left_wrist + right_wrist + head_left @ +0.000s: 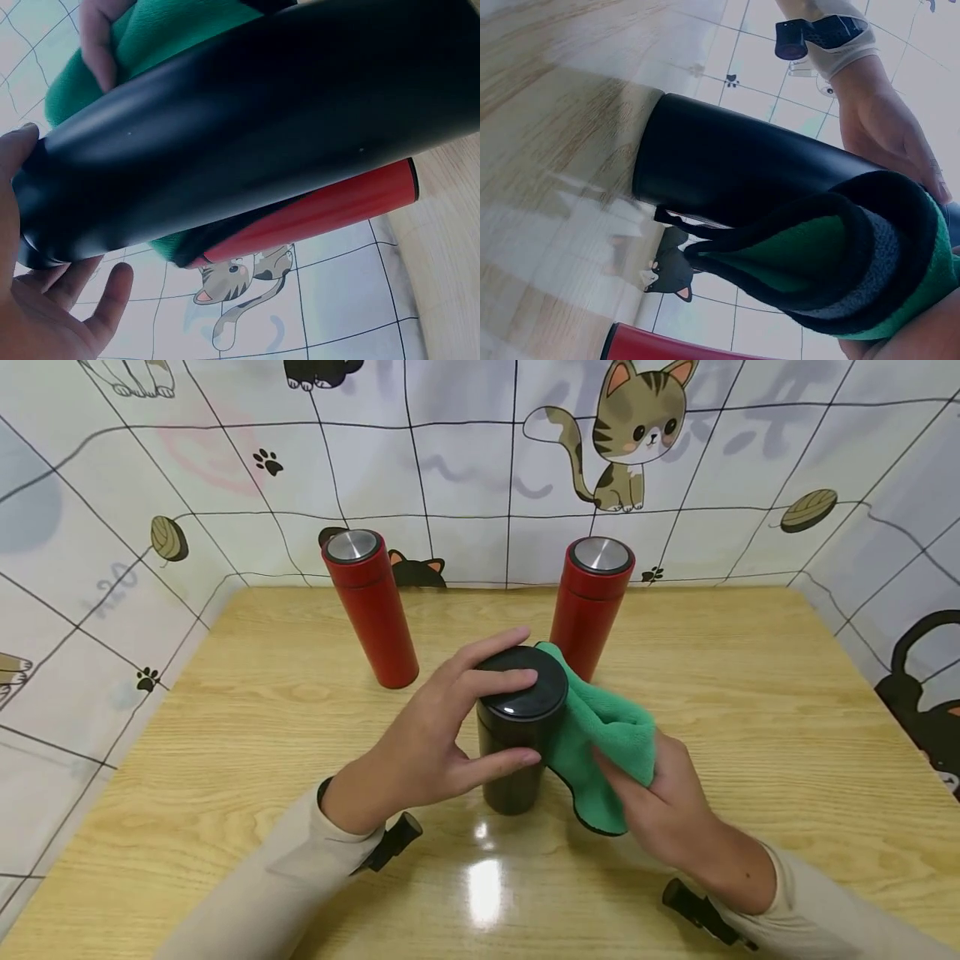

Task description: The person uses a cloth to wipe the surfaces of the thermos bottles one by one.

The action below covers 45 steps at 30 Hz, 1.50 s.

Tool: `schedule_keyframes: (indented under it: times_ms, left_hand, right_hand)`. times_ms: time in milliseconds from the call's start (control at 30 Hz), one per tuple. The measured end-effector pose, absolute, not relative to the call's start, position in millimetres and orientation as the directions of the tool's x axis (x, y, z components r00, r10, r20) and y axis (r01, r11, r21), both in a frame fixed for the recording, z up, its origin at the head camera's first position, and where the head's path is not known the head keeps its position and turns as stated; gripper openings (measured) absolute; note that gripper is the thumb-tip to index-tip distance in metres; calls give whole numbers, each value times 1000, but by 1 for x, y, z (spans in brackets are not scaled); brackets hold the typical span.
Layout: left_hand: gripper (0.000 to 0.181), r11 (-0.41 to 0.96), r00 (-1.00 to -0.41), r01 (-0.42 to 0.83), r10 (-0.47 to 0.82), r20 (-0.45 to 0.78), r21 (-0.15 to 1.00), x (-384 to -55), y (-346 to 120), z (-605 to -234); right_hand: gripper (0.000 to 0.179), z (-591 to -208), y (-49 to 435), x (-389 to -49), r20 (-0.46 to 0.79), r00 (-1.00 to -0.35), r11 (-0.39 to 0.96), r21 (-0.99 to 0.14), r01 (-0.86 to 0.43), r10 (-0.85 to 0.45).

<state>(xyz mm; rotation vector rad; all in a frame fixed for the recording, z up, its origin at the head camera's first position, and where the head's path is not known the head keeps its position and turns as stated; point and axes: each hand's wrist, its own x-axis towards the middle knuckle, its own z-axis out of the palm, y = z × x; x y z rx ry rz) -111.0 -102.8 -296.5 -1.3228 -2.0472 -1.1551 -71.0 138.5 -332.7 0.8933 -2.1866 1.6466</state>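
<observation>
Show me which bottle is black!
The front bottle, with the green cloth at its side. The back-left bottle and back-right bottle are both red with silver tops.

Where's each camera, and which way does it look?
Head: on the head, looking forward and down at the black bottle; left hand, right hand and sleeves show.
Left wrist: on that wrist, facing the bottle, a red bottle behind; both hands partly show.
Right wrist: on that wrist, facing the bottle and green cloth; both hands partly show.
Wrist views share bottle and cloth.

The head view is bright, with white glare (484, 893) toward the near edge of the counter (750, 727). Both wrist views look dimmer, bluish.
</observation>
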Motion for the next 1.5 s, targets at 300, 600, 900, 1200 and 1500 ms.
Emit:
schedule_keyframes:
  times_ms: [300,600,900,1200,1500]
  left_hand:
    - [56,209,-449,892,501,740,400,-111,-103,-298]
    - [49,152,-436,891,548,714,428,-110,-103,-295]
    - [66,201,-480,872,527,701,445,-110,-100,-299]
    - [125,451,-702,712,456,546,539,-108,-90,-313]
    - [88,540,-733,672,382,563,508,-102,-86,-312]
  right_hand:
    - [55,-333,139,-70,568,-774,132,-776,-617,-281]
    - [56,-335,138,-72,519,-798,195,-787,-586,-306]
    - [58,-336,138,-72,556,-787,166,-778,-606,-269]
    - [57,-336,136,-69,537,-797,153,-794,-588,-276]
    - [57,-335,137,-69,542,-791,162,-786,-597,-284]
